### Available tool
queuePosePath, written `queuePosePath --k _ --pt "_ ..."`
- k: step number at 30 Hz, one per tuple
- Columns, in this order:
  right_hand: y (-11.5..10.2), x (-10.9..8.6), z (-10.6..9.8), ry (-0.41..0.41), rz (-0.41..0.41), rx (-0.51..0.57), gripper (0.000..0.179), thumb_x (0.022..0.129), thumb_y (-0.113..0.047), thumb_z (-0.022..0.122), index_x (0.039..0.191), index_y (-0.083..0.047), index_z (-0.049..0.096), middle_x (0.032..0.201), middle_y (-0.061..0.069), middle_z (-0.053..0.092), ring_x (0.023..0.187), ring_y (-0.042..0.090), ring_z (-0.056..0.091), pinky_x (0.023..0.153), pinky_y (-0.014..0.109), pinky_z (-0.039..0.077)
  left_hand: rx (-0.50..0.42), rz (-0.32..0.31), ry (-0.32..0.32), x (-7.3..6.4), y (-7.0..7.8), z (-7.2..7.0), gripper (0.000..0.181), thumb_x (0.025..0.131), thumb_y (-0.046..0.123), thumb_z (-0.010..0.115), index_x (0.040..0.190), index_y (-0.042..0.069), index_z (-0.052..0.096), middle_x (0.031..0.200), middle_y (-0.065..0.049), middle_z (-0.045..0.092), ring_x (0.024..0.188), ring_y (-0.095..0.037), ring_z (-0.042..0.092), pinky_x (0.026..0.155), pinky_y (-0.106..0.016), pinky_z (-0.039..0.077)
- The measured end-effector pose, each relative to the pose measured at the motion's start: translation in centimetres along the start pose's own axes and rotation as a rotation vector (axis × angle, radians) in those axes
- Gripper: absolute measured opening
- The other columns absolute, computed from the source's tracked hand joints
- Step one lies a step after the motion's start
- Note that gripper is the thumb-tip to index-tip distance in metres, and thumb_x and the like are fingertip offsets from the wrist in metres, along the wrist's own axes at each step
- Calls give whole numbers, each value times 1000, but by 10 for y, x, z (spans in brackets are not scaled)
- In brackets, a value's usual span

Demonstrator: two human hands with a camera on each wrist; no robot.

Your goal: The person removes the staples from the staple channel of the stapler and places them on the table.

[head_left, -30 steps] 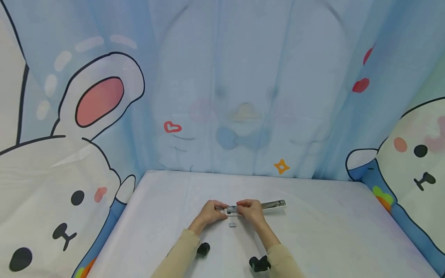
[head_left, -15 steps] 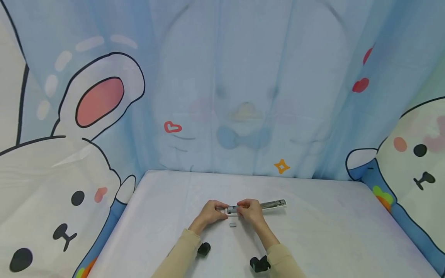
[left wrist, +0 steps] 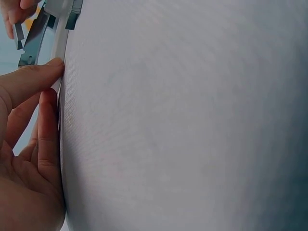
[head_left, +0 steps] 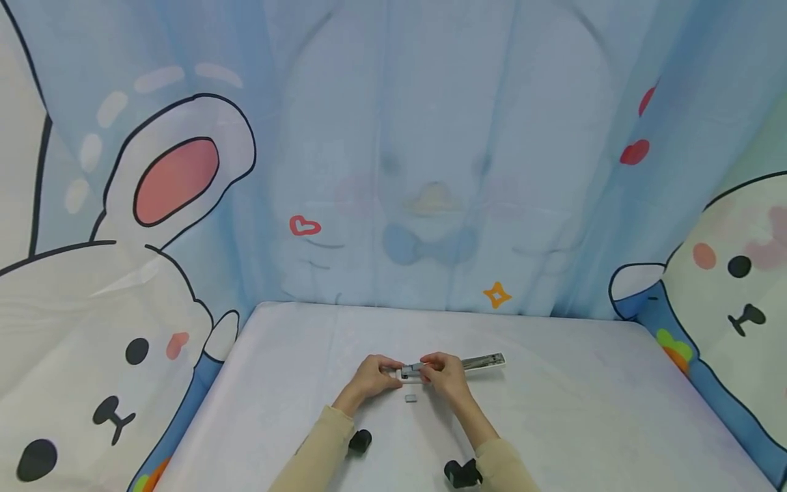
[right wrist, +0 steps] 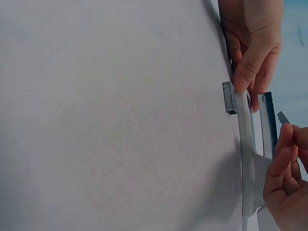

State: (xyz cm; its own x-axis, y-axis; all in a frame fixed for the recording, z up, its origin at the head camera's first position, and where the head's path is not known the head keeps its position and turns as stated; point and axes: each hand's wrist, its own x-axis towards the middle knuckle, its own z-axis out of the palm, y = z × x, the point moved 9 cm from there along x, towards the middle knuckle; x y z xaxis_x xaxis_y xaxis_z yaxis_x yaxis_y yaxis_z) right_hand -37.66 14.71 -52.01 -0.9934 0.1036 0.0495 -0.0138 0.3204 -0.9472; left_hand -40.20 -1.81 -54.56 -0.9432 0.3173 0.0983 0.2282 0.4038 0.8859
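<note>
An opened white stapler [head_left: 486, 362] lies on the table, its metal staple channel [right wrist: 267, 120] exposed. My left hand [head_left: 371, 374] grips the stapler's left end, thumb on the near side of the white base [right wrist: 246, 130]. Over the channel, my right hand [head_left: 447, 372] pinches a small grey strip of staples [right wrist: 283, 117] between thumb and fingertips. In the left wrist view that strip [left wrist: 19, 36] is held just beside the channel, seemingly apart from it. Another short block of staples [head_left: 410, 398] lies on the cloth on the near side of the stapler.
A white cloth [head_left: 584, 396] covers the table. Behind it hangs a blue curtain [head_left: 344, 137] with cartoon prints. Black wrist cameras [head_left: 360, 441] sit by both forearms, low over the table.
My right hand and wrist have shifted very slightly, with the staple strip still pinched. The left hand, the stapler and the loose staples stay in place.
</note>
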Motion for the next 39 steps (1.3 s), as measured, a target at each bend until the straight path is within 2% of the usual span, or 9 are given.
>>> queuePosePath --k 2,6,9,20,27,34,39 --pt "2 -1 -1 -4 20 1 14 85 9 66 99 10 69 77 11 64 64 17 59 53 21 42 -4 9 0 -1 2 -1 30 72 3 83 102 5 78 86 -1 59 62 -10 48 55 -24 41" --pt "2 -7 -1 -18 23 4 12 85 10 65 97 10 68 76 9 63 62 14 58 53 21 42 -8 -42 -3 0 -1 1 31 72 1 82 103 4 77 89 -4 60 65 -10 48 57 -24 40" --pt "3 -12 1 -37 10 -3 12 84 12 64 95 11 68 74 8 62 59 14 58 53 21 44 -1 -57 2 0 -2 2 32 73 -1 82 103 2 76 90 -7 60 65 -10 47 57 -24 39" --pt "14 -21 10 -107 -70 -60 10 80 13 66 89 9 68 63 3 59 53 13 54 49 20 38 11 -55 -1 2 -2 1 32 73 -1 82 104 1 76 89 -7 59 65 -11 47 58 -24 38" --pt "19 -24 13 -139 -69 -82 11 82 13 64 90 8 68 63 3 58 53 13 53 50 20 39 18 -61 7 2 -3 2 32 72 -1 83 103 2 76 89 -7 59 67 -11 47 58 -24 38" --pt "18 -26 15 -157 -72 -86 9 83 13 63 88 8 68 65 4 60 54 13 55 50 22 41 14 -51 4 2 -2 1 33 72 0 83 104 2 76 86 -5 59 62 -8 46 56 -22 38" --pt "22 -28 12 -136 -67 -67 8 82 13 63 88 10 68 66 6 61 53 13 55 50 21 42 15 -74 -1 2 -5 2 32 73 0 82 105 2 76 86 -3 58 63 -8 46 56 -22 38"
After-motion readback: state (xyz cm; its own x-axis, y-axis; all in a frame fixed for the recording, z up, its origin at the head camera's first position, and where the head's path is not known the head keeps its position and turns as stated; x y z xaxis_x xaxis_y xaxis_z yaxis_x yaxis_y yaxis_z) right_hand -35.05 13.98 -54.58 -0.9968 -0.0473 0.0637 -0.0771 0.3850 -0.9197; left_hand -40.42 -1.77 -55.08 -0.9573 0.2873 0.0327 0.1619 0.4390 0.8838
